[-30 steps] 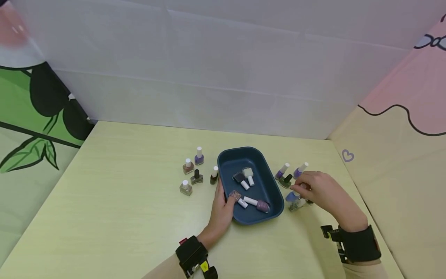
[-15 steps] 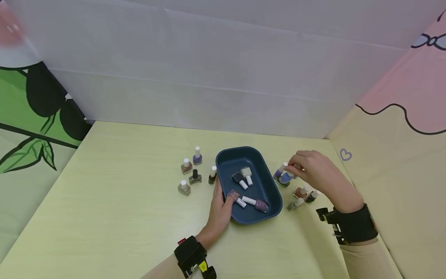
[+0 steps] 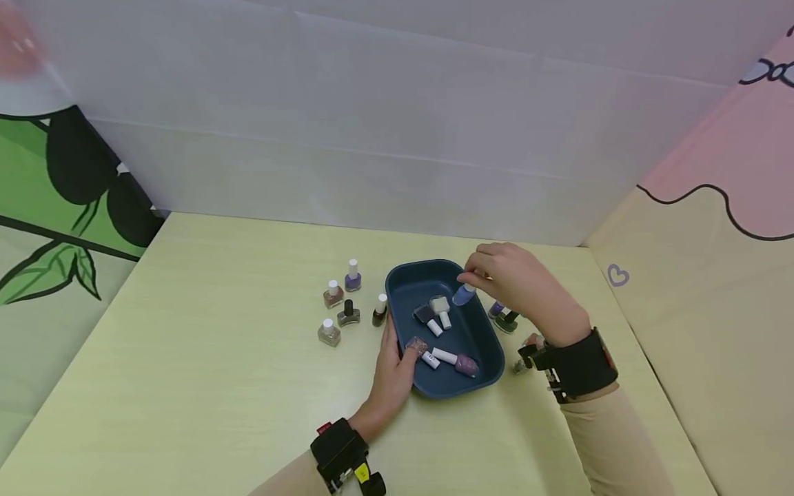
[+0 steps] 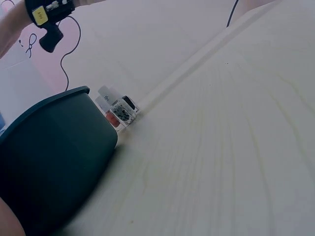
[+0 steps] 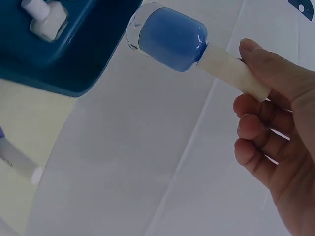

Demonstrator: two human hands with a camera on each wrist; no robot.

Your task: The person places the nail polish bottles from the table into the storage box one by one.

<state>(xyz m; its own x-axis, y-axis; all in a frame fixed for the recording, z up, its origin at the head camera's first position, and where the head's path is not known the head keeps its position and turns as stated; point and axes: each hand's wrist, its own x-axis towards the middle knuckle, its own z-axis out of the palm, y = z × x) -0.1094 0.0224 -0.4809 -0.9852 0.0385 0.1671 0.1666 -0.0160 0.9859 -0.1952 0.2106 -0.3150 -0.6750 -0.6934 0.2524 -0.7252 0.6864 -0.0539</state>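
Observation:
My right hand (image 3: 511,286) pinches a blue nail polish bottle (image 5: 172,38) by its white cap. In the head view the bottle hangs over the far right part of a dark blue tray (image 3: 446,386). My left hand (image 3: 391,372) grips the tray's left side, thumb over the rim. Several bottles lie inside: a white one (image 3: 440,304), a dark one (image 3: 424,315), a glittery one (image 3: 417,346) near my left thumb, and a mauve one (image 3: 466,366). The left wrist view shows mostly the tray's outer wall (image 4: 64,147).
Left of the tray stand several polish bottles, among them a purple one (image 3: 353,281) and a black-capped one (image 3: 349,315). A dark green bottle (image 3: 506,322) stands to its right, with others partly hidden by my right arm. A pale wall (image 3: 372,138) borders the table's back.
My right hand has lifted the blue bottle from the group on the right and carried it left over the tray. The left hand has stayed on the tray.

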